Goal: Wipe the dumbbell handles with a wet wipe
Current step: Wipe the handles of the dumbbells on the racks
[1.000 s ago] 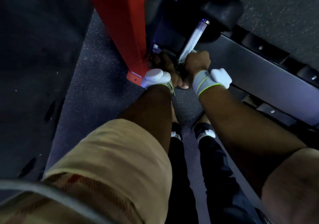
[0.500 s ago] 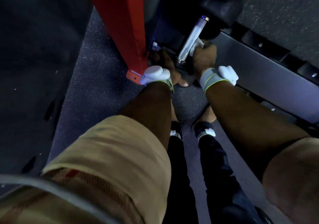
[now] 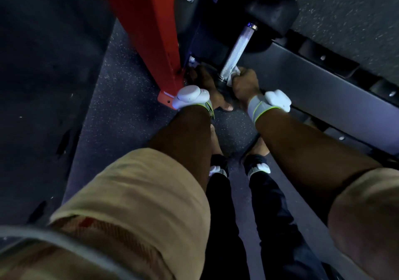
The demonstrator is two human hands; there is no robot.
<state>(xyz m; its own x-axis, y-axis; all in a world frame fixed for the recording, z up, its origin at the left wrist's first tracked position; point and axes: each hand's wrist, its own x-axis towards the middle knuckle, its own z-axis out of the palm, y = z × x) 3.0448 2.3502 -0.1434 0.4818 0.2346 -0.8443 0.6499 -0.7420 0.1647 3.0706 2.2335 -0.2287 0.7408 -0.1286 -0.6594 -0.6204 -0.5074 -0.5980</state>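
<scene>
A dumbbell stands tilted on the dark floor, its knurled chrome handle running from a black far head down to a near head hidden behind my hands. My right hand is closed around a white wet wipe pressed against the lower end of the handle. My left hand rests on the near head of the dumbbell, fingers wrapped over it beside the red post. Both wrists carry white devices on grey bands.
A red steel post of a rack rises just left of the dumbbell. A grey rack rail runs diagonally on the right. Speckled rubber flooring lies around it. My legs and feet are below the hands.
My right hand with the wipe slid up along the handle half a second ago and has now come back down to its lower end. The left hand stayed on the near head.
</scene>
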